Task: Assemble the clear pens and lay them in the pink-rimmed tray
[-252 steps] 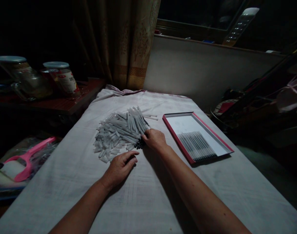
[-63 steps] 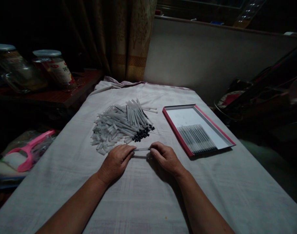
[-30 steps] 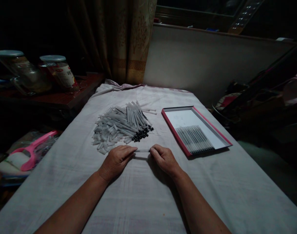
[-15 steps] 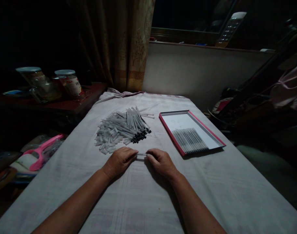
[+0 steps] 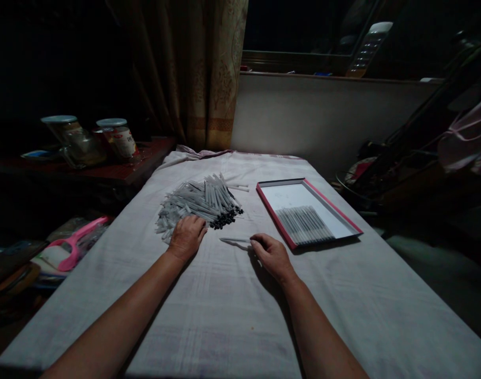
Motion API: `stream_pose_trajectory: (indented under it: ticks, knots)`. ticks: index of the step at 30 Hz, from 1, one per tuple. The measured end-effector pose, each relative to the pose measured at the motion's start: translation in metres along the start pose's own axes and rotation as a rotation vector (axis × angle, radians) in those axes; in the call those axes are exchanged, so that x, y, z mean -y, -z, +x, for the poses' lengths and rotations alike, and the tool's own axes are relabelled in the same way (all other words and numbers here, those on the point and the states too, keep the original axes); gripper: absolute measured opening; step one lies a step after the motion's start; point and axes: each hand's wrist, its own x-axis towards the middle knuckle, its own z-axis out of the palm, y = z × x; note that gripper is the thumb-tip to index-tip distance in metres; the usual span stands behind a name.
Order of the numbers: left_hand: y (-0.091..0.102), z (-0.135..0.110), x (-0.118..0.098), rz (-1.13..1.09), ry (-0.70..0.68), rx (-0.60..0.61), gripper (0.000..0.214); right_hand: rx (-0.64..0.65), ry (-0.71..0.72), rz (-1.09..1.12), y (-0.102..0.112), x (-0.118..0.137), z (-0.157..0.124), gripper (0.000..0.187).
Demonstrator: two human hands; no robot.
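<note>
My right hand (image 5: 272,256) pinches a slim pen (image 5: 235,240) by one end, its pointed end directed left above the cloth. My left hand (image 5: 188,236) rests at the near edge of a heap of pale, see-through pen parts (image 5: 193,197). Its fingers are curled down together, and what lies under them is hidden. Short clear pieces like pen caps (image 5: 166,226) lie at the heap's left side, and black ends (image 5: 226,218) bunch at its right. To the right, a shallow red-edged box lid (image 5: 327,202) holds a row of similar pens (image 5: 303,225).
A pale checked cloth (image 5: 208,321) covers the table. On the left, a dark side table (image 5: 121,171) carries lidded jars (image 5: 124,141); below it is a pink-handled object (image 5: 72,247). A curtain (image 5: 214,79) and a window sill (image 5: 295,75) with a bottle (image 5: 370,50) stand behind.
My hands were together at the middle, both on a short clear piece. Now my left hand has moved left to the heap, while my right hand holds the pen, its pointed end uncovered.
</note>
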Motion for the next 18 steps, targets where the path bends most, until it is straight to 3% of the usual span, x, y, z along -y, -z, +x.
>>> stream_pose_trajectory:
  ticks: [5, 12, 18]
  knots:
    - [0.002, 0.005, 0.001, 0.037, 0.025, 0.029, 0.016, 0.013, -0.037, 0.059, -0.001, -0.003, 0.001, 0.029]
    - [0.002, 0.01, 0.002, 0.011, 0.033, 0.024, 0.009, -0.024, -0.187, 0.322, -0.003, -0.003, 0.003, 0.034]
    - [0.002, -0.025, -0.008, -0.143, -0.027, -0.037, 0.013, -0.099, -0.267, 0.563, 0.0, 0.013, 0.003, 0.038]
